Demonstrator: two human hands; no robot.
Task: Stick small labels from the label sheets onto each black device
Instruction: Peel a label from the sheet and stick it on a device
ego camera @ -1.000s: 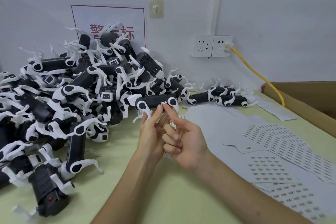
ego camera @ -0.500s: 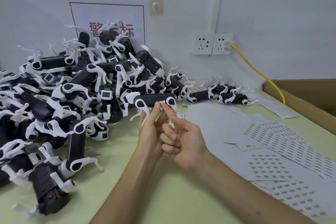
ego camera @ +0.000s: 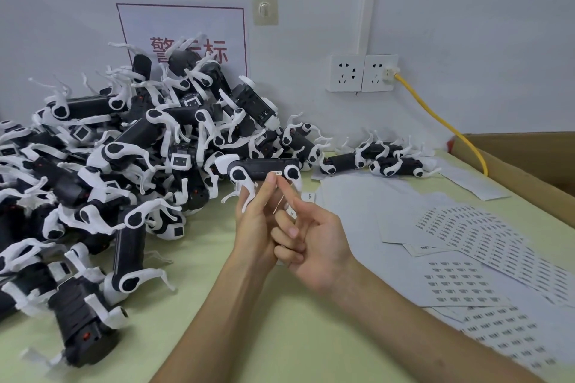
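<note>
The left hand [ego camera: 255, 221] holds a black device [ego camera: 264, 167] up from below, fingertips against its near side, with one white leg draped over the fingers. The right hand [ego camera: 314, 242] meets it from the right: index finger straight, its tip at the device's lower edge just beneath a small label [ego camera: 277, 172], other fingers curled. Left of the grip a pile of devices [ego camera: 124, 165] is heaped up. Right of it, label sheets [ego camera: 466, 246] lie spread on the green table [ego camera: 280, 336] — and beyond, wall sockets [ego camera: 361, 73] with a yellow cable [ego camera: 435, 115].
</note>
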